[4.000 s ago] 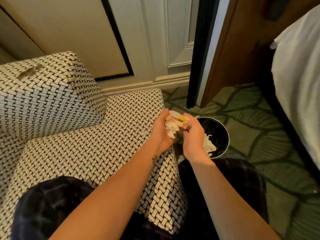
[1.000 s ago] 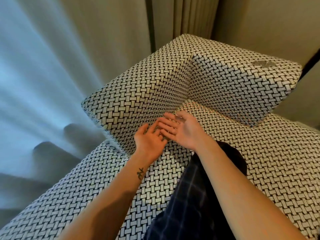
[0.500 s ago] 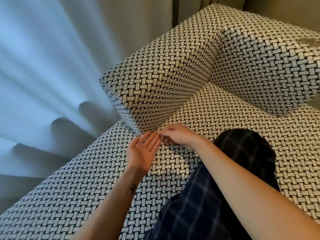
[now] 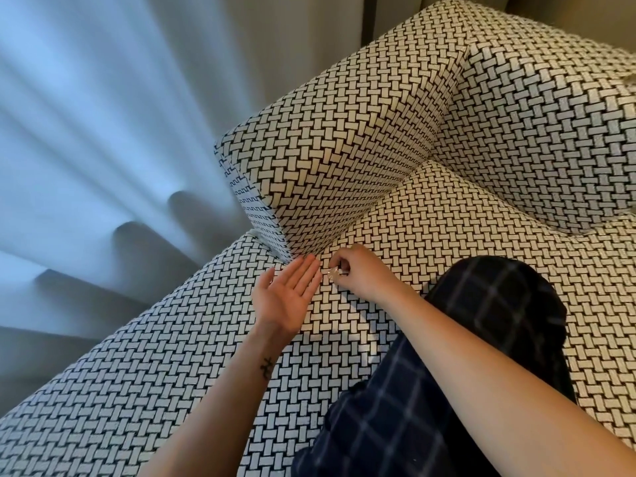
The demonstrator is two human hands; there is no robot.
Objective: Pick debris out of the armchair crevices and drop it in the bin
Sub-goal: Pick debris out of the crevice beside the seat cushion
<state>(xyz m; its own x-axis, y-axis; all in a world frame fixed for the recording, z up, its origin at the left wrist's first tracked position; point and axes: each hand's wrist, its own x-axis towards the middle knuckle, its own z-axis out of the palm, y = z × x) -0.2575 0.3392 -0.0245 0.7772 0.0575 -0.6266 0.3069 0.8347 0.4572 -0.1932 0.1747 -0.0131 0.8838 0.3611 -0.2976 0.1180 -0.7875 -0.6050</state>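
1. While the right hand (image 4: 356, 274) pinched a tiny pale scrap (image 4: 332, 273) between thumb and curled fingers, it hovered just above the seat, near the crevice (image 4: 347, 234) under the armrest.
2. The left hand (image 4: 287, 296) lay palm-up just beside it, fingers straight, holding nothing.
3. The bin was out of view.
4. The pinch looked slight. If it loosened, the scrap would likely miss the palm, drop back into the crevice, or get lost against the armchair's (image 4: 344, 132) busy weave.

Bare seat cushion (image 4: 144, 373) leftward, armrest (image 4: 344, 149) as a wall ahead (knee (image 4: 492, 304) close on the right).
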